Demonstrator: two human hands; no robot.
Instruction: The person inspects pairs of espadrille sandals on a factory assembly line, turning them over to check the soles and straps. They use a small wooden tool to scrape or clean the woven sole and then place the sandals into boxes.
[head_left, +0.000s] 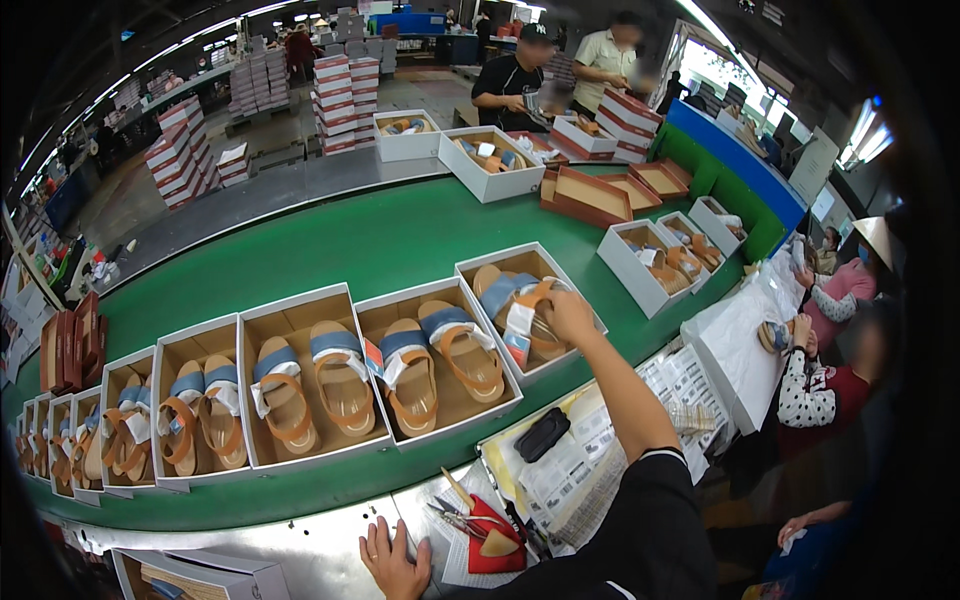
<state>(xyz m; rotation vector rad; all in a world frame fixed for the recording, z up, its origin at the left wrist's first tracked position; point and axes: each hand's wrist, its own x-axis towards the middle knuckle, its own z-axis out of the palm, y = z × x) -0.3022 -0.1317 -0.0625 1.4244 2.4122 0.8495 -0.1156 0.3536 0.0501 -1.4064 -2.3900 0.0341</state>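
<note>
Green belt [300,250]: right hand [570,318] curled at boxed sandals [497,293], grip unclear; left hand [395,562] spread on metal tabletop [325,525]. Step: probably arranging; next needs gentle finger control.

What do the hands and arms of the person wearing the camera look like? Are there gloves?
No gloves! The right hand and left hand are both bare. The right forearm is bare too, coming out of a short black sleeve with a thin pale line near its edge. The left hand seems to have a ring.
</note>
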